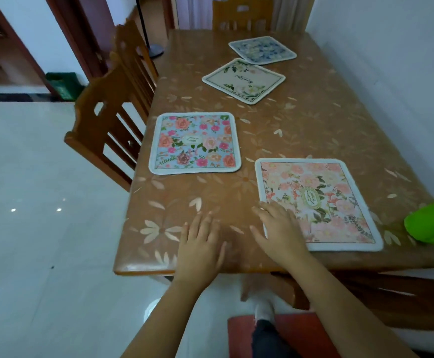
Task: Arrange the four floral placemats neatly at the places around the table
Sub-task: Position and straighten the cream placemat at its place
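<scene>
A: Hand pose?

B: Both forearms reach in from the near edge, palms down. Left hand lies flat on the bare table, fingers straight and spread, pointing away from the person. It holds nothing.

A: Right?

B: Right hand is also flat with loose, splayed fingers, and it grips nothing. Palm and fingers lie over the near-left corner of the pink placemat. The view is blurred there, so I can't tell whether it presses or just rests.

A: Pink mat's heading?

B: It's at the near end, right of centre. The long axis runs away from the person, roughly along the table, and its oval label reads sideways.

A: Others?

B: The blue-and-pink placemat sits square to the left edge, in front of the side chair. The cream placemat is mid-table and rotated, with one corner toward the near end. The blue-and-white placemat is also skewed, near the far chair.

A: Anything else on top?

B: A green cup on its side at the right edge.
</scene>
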`<state>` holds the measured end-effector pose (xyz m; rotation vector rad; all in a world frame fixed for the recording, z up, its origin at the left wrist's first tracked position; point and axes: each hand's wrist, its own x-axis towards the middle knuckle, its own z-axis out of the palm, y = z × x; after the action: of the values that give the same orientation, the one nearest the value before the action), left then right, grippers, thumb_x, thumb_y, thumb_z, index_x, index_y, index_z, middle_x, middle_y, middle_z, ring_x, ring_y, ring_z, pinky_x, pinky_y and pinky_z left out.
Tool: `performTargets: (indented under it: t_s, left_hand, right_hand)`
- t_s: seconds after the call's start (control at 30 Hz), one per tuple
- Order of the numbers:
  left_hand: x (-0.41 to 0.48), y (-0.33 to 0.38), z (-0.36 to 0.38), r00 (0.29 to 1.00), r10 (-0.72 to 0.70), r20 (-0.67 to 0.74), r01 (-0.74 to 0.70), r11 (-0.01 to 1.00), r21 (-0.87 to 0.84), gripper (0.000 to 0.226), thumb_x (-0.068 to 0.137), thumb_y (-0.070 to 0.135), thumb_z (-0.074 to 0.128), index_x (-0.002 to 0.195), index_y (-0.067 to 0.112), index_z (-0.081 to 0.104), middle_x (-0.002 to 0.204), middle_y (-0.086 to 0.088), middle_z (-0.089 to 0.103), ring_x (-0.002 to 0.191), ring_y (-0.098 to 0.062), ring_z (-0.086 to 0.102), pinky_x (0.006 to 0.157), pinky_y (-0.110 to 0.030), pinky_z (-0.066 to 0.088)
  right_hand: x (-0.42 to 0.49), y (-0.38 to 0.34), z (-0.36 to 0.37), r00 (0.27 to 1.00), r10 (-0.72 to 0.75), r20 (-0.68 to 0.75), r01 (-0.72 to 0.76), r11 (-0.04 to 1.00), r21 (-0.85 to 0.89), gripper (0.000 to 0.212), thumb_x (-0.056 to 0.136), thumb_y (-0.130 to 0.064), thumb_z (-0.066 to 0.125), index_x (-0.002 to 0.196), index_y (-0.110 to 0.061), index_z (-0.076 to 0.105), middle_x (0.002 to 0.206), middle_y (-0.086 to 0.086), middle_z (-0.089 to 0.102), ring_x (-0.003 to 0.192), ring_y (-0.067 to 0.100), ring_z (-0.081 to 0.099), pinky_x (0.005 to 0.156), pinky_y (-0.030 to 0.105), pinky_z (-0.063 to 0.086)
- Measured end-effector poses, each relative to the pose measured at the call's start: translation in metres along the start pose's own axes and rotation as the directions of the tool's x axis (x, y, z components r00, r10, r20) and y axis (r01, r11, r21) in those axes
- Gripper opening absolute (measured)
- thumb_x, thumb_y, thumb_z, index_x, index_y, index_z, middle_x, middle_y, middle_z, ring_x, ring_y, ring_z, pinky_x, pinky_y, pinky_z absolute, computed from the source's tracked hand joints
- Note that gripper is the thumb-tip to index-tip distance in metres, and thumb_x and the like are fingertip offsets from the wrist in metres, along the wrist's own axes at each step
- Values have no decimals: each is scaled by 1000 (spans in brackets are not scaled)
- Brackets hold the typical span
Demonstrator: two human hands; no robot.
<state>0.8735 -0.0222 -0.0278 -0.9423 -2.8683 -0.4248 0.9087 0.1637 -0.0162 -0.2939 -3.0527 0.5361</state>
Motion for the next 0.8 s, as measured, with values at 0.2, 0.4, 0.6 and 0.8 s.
performTargets:
  t_s: [0.2, 0.4, 0.6, 0.8]
  left_hand:
    - [-49, -59, -50, 989, -71, -130, 73, 997, 12, 44, 68, 18, 75, 108, 3, 63, 119, -19, 60, 114, -39, 52, 89, -57, 43]
    - [-69, -109, -72, 974, -163, -156, 162, 987, -20, 43, 74, 19, 66, 114, 5, 60, 123, -18, 58, 116, -38, 50, 91, -54, 41]
    - [-51, -170, -82, 959, -204, -194, 196, 979, -60, 39, 76, 20, 66, 112, 5, 61, 122, -19, 58, 116, -40, 50, 91, -59, 39]
    - [-9, -250, -100, 970, -146, -196, 138, 989, -53, 39, 80, 24, 63, 115, 6, 59, 126, -17, 56, 119, -38, 47, 95, -58, 35]
  right_hand:
    - [-16, -95, 15, 999, -33, 4, 33, 998, 52, 43, 88, -35, 50, 129, -24, 44, 143, -1, 41, 136, 21, 26, 112, 48, 22]
    - [-3, -165, 25, 994, -105, 13, 104, 993, 45, 44, 86, -34, 53, 128, -21, 46, 139, 1, 45, 133, 21, 31, 110, 46, 26]
    - [36, -220, 40, 989, -142, -29, 143, 988, 50, 42, 86, -31, 55, 126, -22, 48, 137, 1, 47, 131, 21, 34, 108, 44, 27]
    - [105, -276, 63, 996, -80, -41, 83, 992, 92, 44, 89, -33, 50, 131, -25, 41, 141, -2, 42, 132, 17, 31, 109, 45, 26]
